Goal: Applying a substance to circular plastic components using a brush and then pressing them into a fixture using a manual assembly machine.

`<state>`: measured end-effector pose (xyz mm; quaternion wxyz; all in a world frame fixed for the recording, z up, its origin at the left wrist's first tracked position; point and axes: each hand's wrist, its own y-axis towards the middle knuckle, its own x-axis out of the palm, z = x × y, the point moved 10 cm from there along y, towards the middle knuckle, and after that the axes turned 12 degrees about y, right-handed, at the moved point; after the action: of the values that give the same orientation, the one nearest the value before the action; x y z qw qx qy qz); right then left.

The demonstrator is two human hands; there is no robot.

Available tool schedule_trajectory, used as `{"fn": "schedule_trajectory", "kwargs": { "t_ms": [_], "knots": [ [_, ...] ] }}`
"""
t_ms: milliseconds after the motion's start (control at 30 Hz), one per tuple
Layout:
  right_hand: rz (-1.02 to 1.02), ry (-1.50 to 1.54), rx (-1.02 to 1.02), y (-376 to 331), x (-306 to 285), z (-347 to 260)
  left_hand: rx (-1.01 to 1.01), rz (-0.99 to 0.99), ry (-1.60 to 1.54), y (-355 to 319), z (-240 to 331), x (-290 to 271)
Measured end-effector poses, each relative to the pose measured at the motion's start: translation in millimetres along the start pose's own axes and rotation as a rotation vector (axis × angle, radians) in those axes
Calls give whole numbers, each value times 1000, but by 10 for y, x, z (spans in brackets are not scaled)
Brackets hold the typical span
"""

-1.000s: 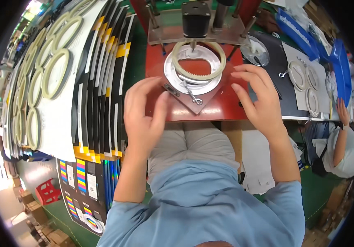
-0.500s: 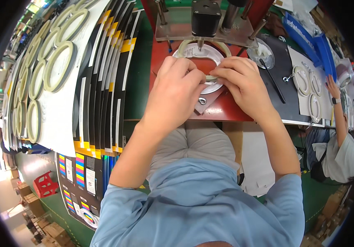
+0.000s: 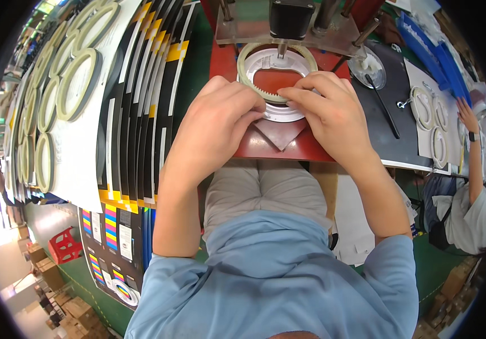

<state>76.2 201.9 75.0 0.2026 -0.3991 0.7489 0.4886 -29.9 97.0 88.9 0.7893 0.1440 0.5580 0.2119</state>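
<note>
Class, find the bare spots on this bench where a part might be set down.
Free: the red plate beside the brown wedge, and the black mat past the right hand. Crowded: both hands, left hand included, cover the toothed ring.

Near rim of toothed ring (image 3: 277, 73) hidden under both hands. Left hand (image 3: 217, 127) fingertips tucked out of sight. Machine (image 3: 291, 20) cut off by top edge. Co-worker (image 3: 469, 192) cropped at right rim.

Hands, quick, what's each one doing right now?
Left hand: fingers curled, pressing on the toothed ring.
Right hand: fingertips pinching the same ring's near edge.
</note>
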Motion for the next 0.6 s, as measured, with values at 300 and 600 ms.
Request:
{"fn": "schedule_trajectory", "kwargs": {
  "t_ms": [300, 600],
  "knots": [
    [12, 6, -22, 51, -5, -34, -72, -116, -99, 15, -201, 132],
    [-9, 19, -22, 36, 20, 3, -47, 56, 107, -226, -39, 29]
  ]
}}
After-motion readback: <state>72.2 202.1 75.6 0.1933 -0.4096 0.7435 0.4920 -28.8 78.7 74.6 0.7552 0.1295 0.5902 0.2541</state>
